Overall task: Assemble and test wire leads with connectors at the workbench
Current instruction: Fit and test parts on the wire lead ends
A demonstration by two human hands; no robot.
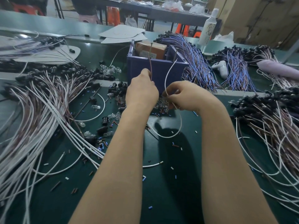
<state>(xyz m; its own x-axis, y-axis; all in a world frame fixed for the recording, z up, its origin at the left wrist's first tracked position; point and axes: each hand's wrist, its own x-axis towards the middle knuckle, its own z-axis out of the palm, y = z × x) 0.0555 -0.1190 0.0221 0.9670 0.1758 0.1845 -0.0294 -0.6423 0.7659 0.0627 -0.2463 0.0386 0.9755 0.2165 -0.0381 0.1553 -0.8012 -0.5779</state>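
White wire [167,73] in pinch of right hand [186,96], brown wire [150,65] in pinch of left hand [142,92].

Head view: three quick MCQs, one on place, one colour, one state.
1. The blue bin stands: A) just beyond both hands B) far left C) far right.
2. The wire held by the right hand is: A) green B) white C) yellow.
3. The left hand is: A) flat, open B) pinching a brown wire C) curled, empty.
Key: A, the bin rises right behind the hands; B, the white wire loops up from that hand; B, the brown wire stands up from its pinch.
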